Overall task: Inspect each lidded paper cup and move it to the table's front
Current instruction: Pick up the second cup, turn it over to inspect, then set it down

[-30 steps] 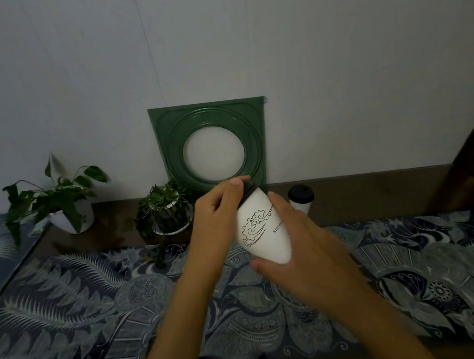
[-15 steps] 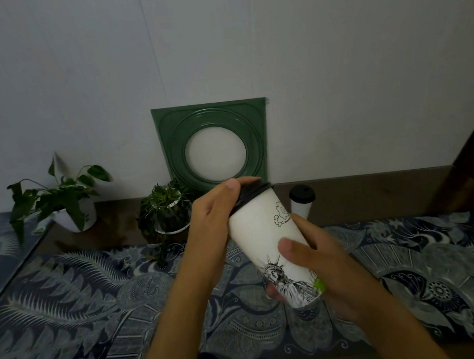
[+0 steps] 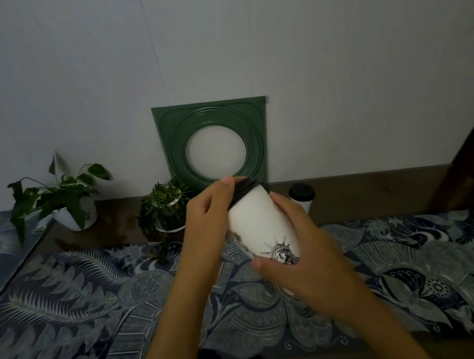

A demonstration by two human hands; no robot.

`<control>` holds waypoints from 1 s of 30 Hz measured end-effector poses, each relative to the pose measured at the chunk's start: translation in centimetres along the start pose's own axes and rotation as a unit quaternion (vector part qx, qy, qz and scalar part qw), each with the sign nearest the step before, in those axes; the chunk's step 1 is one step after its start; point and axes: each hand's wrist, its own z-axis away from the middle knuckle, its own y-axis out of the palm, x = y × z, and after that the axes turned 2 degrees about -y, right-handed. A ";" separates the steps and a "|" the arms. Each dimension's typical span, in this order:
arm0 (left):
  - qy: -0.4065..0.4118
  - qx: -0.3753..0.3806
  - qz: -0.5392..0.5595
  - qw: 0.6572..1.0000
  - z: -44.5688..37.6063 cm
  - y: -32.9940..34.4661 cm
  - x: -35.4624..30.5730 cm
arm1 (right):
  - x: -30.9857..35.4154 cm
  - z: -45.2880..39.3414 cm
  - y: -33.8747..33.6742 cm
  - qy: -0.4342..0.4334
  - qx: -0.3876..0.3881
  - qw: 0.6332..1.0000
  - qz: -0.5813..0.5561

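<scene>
Both forearms raised over the table (image 3: 380,191). Left hand (image 3: 206,228) fingers grasp the black lid (image 3: 244,189); right hand (image 3: 308,260) wraps the tilted paper cup (image 3: 257,224) near its base.

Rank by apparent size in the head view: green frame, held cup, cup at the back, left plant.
1. green frame
2. left plant, close to the held cup
3. held cup, enlarged by nearness, so unsure against the plant
4. cup at the back, smallest

Left hand (image 3: 205,222) and right hand (image 3: 308,257) raised together, fingers (image 3: 285,203) curled.
</scene>
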 end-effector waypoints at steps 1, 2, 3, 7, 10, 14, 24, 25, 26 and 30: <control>0.007 0.006 0.012 1.000 0.1 -0.4 0.0 | 0.1 0.0 0.0 0.003 0.016 0.997 -0.070; 0.015 0.012 0.024 1.000 0.3 -0.8 -0.2 | 0.3 0.0 -0.2 0.010 0.034 0.989 -0.141; 0.021 0.022 0.037 0.999 0.3 -0.8 -0.2 | 0.3 0.0 -0.5 0.026 0.050 0.976 -0.212; 0.017 0.043 0.090 0.995 0.5 -0.8 -0.2 | 0.3 0.1 -1.1 0.095 0.133 0.876 -0.453; 0.014 0.049 0.097 0.994 0.7 -0.7 -0.4 | 0.2 0.4 -1.1 0.111 0.156 0.849 -0.493; 0.005 0.010 0.088 0.996 0.7 -0.8 -0.5 | 0.5 0.3 -0.7 0.088 0.097 0.932 -0.337; 0.004 -0.041 0.033 0.999 0.6 -0.5 0.0 | 1.8 1.3 0.9 -0.011 0.009 0.990 0.139; 0.011 -0.030 0.033 0.999 0.5 -0.7 0.1 | 1.7 1.3 0.8 -0.003 0.009 0.993 0.114; 0.016 -0.015 0.035 0.999 0.5 -0.9 0.2 | 1.6 1.2 0.7 0.011 0.011 0.997 0.074; 0.019 0.022 0.071 0.997 0.5 -1.4 0.2 | 1.4 0.7 -0.3 0.045 0.060 0.981 -0.180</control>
